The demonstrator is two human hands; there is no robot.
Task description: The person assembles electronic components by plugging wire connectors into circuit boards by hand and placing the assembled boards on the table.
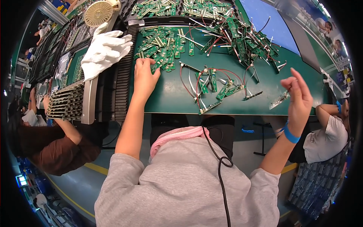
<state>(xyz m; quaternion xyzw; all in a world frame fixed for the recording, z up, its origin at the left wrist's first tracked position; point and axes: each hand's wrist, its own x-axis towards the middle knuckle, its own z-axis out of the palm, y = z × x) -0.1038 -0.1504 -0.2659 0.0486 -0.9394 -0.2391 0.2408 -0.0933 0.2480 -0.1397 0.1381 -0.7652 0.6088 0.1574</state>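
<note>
My left hand rests on the green mat, its fingers closed on a small green circuit board at the edge of a pile of loose boards. My right hand is raised near the mat's right edge, thumb and forefinger pinching a thin wire from which a narrow circuit strip hangs. A blue band is round that wrist. Between the hands lie several boards with red and white wires.
A bigger heap of wired boards fills the far right of the mat. White gloves and a small fan sit at far left, beside black ribbed trays. Other people work at the left and right.
</note>
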